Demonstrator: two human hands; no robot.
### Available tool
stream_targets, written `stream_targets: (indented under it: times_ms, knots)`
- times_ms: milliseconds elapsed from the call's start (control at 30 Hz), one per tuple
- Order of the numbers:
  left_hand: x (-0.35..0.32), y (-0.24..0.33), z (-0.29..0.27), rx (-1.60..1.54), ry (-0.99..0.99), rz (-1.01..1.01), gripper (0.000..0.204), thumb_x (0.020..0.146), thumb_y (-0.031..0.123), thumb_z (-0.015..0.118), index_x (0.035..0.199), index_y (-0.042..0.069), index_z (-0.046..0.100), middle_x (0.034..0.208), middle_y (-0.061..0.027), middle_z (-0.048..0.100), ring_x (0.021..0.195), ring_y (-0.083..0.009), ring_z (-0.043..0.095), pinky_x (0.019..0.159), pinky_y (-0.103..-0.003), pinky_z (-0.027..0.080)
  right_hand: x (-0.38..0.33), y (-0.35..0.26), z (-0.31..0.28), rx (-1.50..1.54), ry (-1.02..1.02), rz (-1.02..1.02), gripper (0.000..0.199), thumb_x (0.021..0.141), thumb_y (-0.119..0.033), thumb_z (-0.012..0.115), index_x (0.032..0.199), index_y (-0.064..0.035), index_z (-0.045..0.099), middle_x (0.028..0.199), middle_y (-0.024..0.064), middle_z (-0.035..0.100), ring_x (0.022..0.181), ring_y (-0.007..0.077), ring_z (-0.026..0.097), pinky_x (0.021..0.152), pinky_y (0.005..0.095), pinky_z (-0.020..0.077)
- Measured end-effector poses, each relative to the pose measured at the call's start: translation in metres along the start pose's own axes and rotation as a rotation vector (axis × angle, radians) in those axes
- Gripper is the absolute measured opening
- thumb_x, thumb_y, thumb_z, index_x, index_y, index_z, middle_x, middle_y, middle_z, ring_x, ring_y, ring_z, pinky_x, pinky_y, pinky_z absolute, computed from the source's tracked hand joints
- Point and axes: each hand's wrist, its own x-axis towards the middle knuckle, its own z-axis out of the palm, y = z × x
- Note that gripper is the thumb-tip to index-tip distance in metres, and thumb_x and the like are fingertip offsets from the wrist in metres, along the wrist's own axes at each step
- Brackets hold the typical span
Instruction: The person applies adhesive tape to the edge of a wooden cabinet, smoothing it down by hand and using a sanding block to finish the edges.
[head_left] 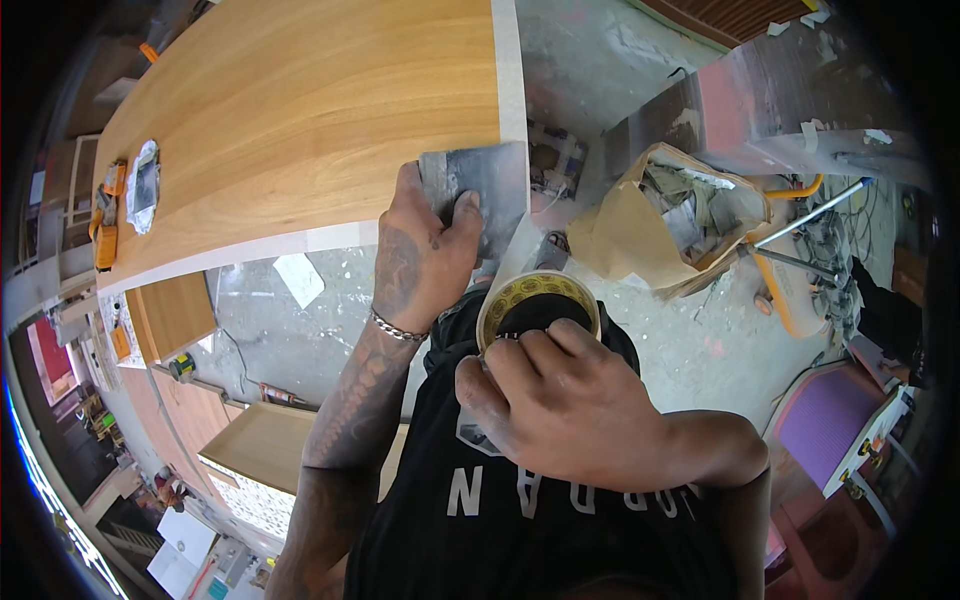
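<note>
At the wood panel's (pixel 310 130) near right corner: sheet left, roll right.
Left hand (pixel 428 240) gripped a grey sheet (pixel 497 195), thumb on top, the sheet over the corner. Right hand (pixel 560 390) closed on the near rim of a roll (pixel 540 287), fingers curled, before the black shirt (pixel 540 545). White strips (pixel 511 75) edged the panel. Open paper bag (pixel 622 228) with scraps (pixel 690 205) stood off right.

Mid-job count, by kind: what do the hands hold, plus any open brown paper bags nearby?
Flat grey plate in left hand: 1
Tape roll in right hand: 1
Open brown paper bag: 1
Total: 3
</note>
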Motion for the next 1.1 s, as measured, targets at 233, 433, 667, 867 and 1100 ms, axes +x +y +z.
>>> stream_targets:
  times_ms: [233,433,667,867,1100]
  knots:
    - [0.001,-0.002,0.003,-0.058,0.006,-0.058,0.034,0.087,0.014,0.063,0.109,-0.009,0.05,0.081,-0.0285,0.065,0.075,-0.0433,0.068,0.069,-0.045,0.053,-0.004,-0.019,0.006,0.05,-0.083,-0.156,0.019,0.082,-0.023,0.06,0.091,-0.007,0.062,0.073,-0.0006,0.046,0.067,0.0134,0.052,0.063,0.0284,0.036]
    - [0.002,-0.011,-0.009,-0.339,-0.126,-0.067,0.03,0.092,0.018,0.063,0.112,-0.003,0.055,0.091,-0.0134,0.067,0.07,-0.0198,0.067,0.058,-0.035,0.055,-0.017,-0.012,-0.01,0.288,-0.012,-0.055,0.019,0.078,-0.018,0.067,0.095,-0.009,0.062,0.072,0.0005,0.048,0.065,0.0151,0.055,0.061,0.0303,0.0408]
    - [0.052,-0.051,-0.091,-0.878,0.173,-0.147,0.026,0.099,0.018,0.057,0.119,0.002,0.056,0.107,-0.0076,0.066,0.085,-0.019,0.065,0.064,-0.031,0.049,-0.08,0.048,-0.007,0.514,0.27,0.554,0.02,0.082,0.001,0.067,0.102,-0.0036,0.066,0.076,0.0081,0.064,0.061,0.0178,0.063,0.057,0.032,0.0508]
    - [0.05,-0.048,-0.109,-0.324,0.282,-0.299,0.046,0.098,0.029,0.063,0.127,-0.005,0.053,0.091,-0.0074,0.069,0.068,-0.0183,0.063,0.06,-0.029,0.049,-0.153,0.103,0.055,0.591,0.372,1.094,0.014,0.092,-0.004,0.062,0.105,0.0004,0.066,0.075,0.0079,0.066,0.058,0.0036,0.05,0.054,0.0237,0.0427]
    - [-0.023,-0.029,-0.045,0.663,0.328,0.434,0.061,0.086,0.031,0.074,0.138,0.005,0.054,0.12,-0.0158,0.067,0.105,-0.0306,0.066,0.086,-0.038,0.052,-0.194,0.136,0.101,0.512,0.286,1.052,0.015,0.093,-0.007,0.06,0.105,0.0019,0.065,0.079,0.0176,0.069,0.064,0.0208,0.066,0.062,0.0326,0.0496]
